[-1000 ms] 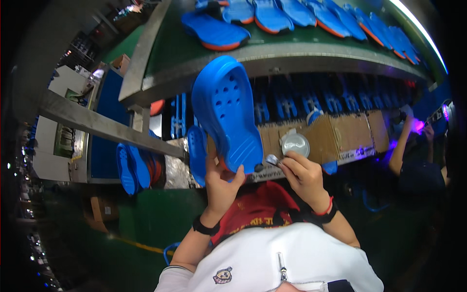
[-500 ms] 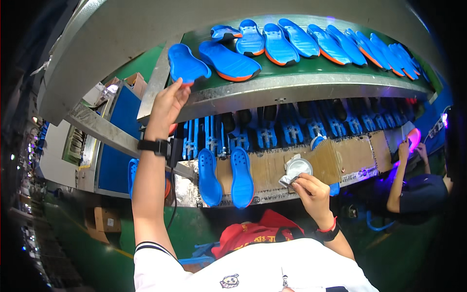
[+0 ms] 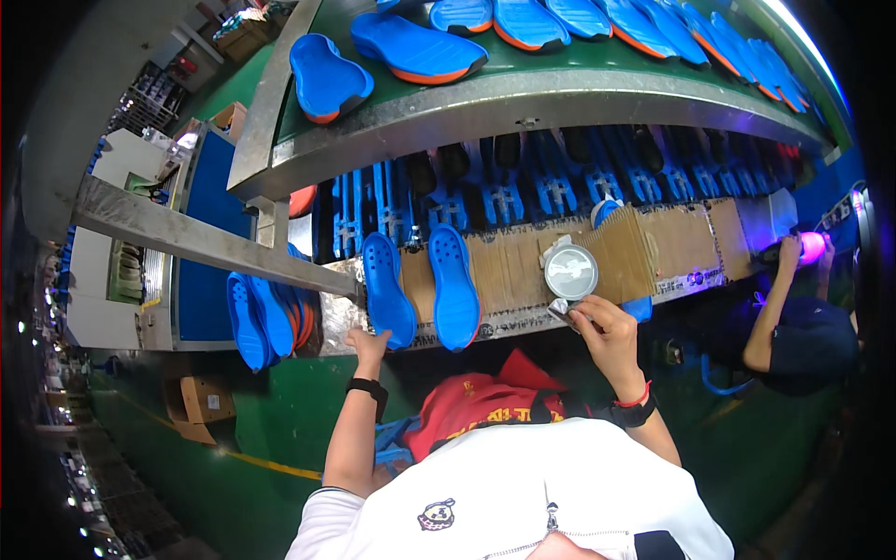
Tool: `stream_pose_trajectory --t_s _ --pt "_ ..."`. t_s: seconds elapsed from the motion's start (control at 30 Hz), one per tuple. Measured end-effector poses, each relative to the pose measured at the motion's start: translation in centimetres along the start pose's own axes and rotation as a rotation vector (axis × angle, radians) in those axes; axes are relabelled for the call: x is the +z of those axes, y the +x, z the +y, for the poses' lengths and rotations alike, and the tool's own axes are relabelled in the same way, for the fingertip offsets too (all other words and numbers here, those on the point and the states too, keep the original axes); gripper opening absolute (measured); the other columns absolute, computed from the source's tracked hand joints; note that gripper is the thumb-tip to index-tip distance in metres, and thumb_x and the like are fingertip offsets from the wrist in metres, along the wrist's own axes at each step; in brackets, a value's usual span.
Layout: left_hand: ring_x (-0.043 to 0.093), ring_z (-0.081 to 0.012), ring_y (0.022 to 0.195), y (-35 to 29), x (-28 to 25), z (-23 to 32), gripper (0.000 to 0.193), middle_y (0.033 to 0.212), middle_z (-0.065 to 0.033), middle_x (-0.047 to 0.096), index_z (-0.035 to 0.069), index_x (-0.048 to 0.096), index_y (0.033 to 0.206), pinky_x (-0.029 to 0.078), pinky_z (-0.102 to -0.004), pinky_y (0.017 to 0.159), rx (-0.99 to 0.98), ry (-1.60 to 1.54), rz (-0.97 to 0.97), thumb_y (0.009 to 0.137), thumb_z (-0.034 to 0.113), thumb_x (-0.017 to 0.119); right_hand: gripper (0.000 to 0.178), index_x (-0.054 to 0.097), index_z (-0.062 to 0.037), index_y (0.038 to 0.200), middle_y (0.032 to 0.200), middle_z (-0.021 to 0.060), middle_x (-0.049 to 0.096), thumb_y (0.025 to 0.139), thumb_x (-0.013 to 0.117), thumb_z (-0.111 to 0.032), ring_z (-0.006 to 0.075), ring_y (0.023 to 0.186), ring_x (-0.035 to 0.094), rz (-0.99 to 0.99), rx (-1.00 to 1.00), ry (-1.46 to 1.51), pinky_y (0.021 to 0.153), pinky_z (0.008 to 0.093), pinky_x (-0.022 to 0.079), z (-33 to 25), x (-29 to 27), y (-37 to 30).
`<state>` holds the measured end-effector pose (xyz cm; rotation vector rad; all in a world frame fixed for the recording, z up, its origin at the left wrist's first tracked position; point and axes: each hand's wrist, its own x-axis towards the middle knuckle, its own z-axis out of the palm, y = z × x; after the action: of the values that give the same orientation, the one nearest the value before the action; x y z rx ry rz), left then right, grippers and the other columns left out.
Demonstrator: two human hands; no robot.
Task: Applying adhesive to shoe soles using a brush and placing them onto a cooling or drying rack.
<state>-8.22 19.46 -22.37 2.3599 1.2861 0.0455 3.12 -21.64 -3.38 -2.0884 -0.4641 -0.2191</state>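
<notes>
Two blue soles left of the round dish seem unfinished, those on the shelf beyond it perhaps done; your half-curled left hand touches the left one, grip unclear, your right hand pinching a crumpled wad beside the dish.

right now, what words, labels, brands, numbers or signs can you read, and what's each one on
Red cloth: yellow lettering, partly lost in folds; I won't copy it out.
Cardboard sheet on the bench: dark print along its edges, too small to read.
White shirt: cartoon patch, any lettering too small to read.
Cardboard box on the floor: pale label, too small to read.
</notes>
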Motion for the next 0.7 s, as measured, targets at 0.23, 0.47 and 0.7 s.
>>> stream_pose_trajectory --t_s 0.23,0.47,0.7 --pt "0.052 -0.0081 0.055 0.7 -3.6 -0.9 0.036 0.068 -0.0003 0.054 -0.002 0.054 0.106 0.047 -0.0228 0.053 -0.367 -0.968 -0.578 0.079 0.009 0.075 0.009 0.067 0.0034 0.085 0.089 0.0147 0.067 0.078 0.069 -0.001 0.0265 0.071 0.066 -0.071 0.032 0.023 0.059 0.0295 0.052 0.1 0.9 -0.1" --pt "0.057 -0.0127 0.069 -0.8 -2.0 0.3 0.026 0.082 -0.0037 0.060 0.002 0.054 0.105 0.051 -0.0263 0.065 -0.414 -0.986 -0.638 0.086 0.014 0.067 0.012 0.067 0.0030 0.087 0.091 0.0142 0.067 0.078 0.070 -0.004 0.0276 0.069 0.066 -0.104 0.016 0.066 0.057 0.0302 0.052 0.0 1.7 -0.1" --pt "0.062 -0.0242 0.101 -6.0 -7.1 7.3 0.040 0.111 -0.0148 0.058 -0.001 0.041 0.124 0.056 -0.0363 0.081 -0.031 -1.510 -0.596 0.089 0.005 0.059 0.012 0.067 0.0027 0.086 0.091 0.0132 0.067 0.078 0.071 -0.004 0.0258 0.066 0.065 -0.127 0.026 0.068 0.056 0.0288 0.051 -0.9 1.5 0.5"
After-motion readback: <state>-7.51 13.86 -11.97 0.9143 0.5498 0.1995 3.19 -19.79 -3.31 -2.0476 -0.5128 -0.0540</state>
